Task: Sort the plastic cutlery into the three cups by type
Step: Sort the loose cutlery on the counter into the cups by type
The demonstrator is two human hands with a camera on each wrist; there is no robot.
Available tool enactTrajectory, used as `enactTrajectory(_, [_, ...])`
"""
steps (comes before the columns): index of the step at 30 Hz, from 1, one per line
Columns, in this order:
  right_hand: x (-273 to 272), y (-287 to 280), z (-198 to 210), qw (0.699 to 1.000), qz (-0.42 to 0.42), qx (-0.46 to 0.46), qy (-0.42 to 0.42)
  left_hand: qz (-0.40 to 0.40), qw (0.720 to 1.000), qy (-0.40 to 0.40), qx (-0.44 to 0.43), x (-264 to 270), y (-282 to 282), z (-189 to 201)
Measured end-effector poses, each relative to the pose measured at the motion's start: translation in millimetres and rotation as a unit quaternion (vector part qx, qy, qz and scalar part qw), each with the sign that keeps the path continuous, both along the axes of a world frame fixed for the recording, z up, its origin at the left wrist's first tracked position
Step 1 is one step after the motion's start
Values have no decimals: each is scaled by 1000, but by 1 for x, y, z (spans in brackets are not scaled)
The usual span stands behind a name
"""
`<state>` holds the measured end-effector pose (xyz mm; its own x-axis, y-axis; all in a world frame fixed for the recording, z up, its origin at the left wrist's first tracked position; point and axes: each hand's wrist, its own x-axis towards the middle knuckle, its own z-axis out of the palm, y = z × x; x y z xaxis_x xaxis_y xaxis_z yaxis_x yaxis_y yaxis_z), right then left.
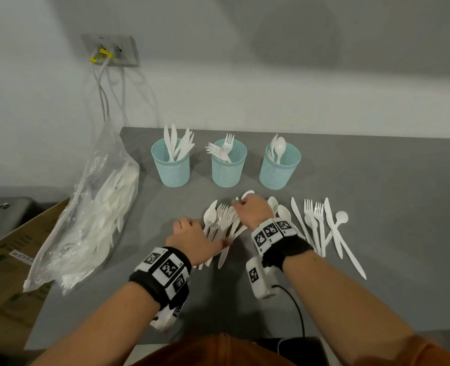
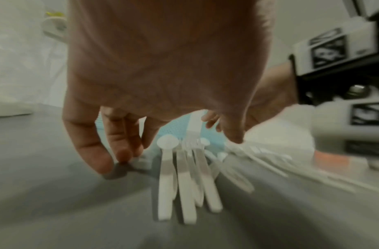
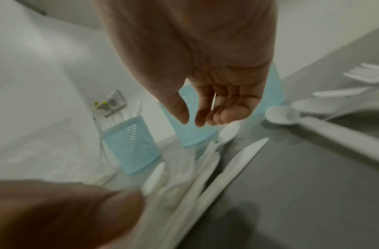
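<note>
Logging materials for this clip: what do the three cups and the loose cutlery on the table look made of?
The three cups: likely plastic, pale blue, matte, with perforated mesh walls. The loose cutlery: apparently white plastic, smooth with a faint sheen, thin moulded handles, as the task says. The table: grey, matte; material unclear.

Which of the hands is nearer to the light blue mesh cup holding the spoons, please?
Right. The right hand hovers just in front of the light blue mesh cup of spoons; the left hand sits farther back and leftward, on the loose cutlery.

Soft dim light, blurred wrist views
</note>
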<state>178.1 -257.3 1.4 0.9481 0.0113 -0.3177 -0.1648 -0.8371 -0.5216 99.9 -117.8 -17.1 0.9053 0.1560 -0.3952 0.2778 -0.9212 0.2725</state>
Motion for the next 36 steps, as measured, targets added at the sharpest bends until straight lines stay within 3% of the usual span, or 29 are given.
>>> enactTrajectory(2, [14,-9,0,999,-3,-27,-39,-17,999,10,49,0,-7,0])
enactTrajectory(6, [24,-16,-6,996,55,-70,8,-25,993,2,111,3,-20,-3])
enactTrajectory(12, [12,-13,-17,994,86,-60,-12,-40,994,-12,100,12,-16,-10])
enactTrajectory(19, [7,-15,-27,1000,-16,-25,-8,-81,992,-9,93,30,-5,-14])
enactTrajectory(28, [1,2,-27,991,100,-77,47,-71,994,22,85,42,-7,-14])
enactTrajectory(32, [-1,1,-31,996,72,-47,29,-57,995,26,74,40,-2,-16])
enactTrajectory(36, [0,6,-32,997,68,-16,42,-98,993,11,69,39,1,-19])
